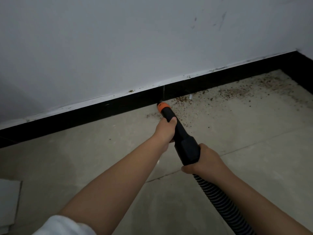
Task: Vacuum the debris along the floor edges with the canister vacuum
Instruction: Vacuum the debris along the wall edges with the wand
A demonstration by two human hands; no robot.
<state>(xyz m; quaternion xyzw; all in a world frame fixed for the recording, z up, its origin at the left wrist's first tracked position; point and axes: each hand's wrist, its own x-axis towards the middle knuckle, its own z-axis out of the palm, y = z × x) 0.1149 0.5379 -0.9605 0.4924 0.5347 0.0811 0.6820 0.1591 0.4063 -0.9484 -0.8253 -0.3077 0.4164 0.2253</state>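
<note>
Right now your black plastic vacuum wand with the orange collar near its tip (176, 133) points down and away from you, its tip sitting on the floor just at the foot of the glossy black skirting board (101, 111). Your left hand (165, 131) wraps the narrow forward part of the wand, just behind the orange collar; the thumb lies curled across the top of the tube and the other fingers go round underneath, out of sight. Your right hand (203, 160) grips the wider rear end of the wand where the black ribbed hose (220, 200) joins it, fingers curled under the joint, with the hose trailing back beside your right forearm toward the lower edge of view.

A scatter of small brown crumbs of debris (228, 92) lies to the right of the tip, running along the skirting toward the corner of the room, thickest close to the board. It sits on pale beige floor tiles (84, 158). Above the skirting rises a plain white wall (118, 39) with a few dark scuffs upper right. A white sleeve (62, 226) covers your left upper arm.
</note>
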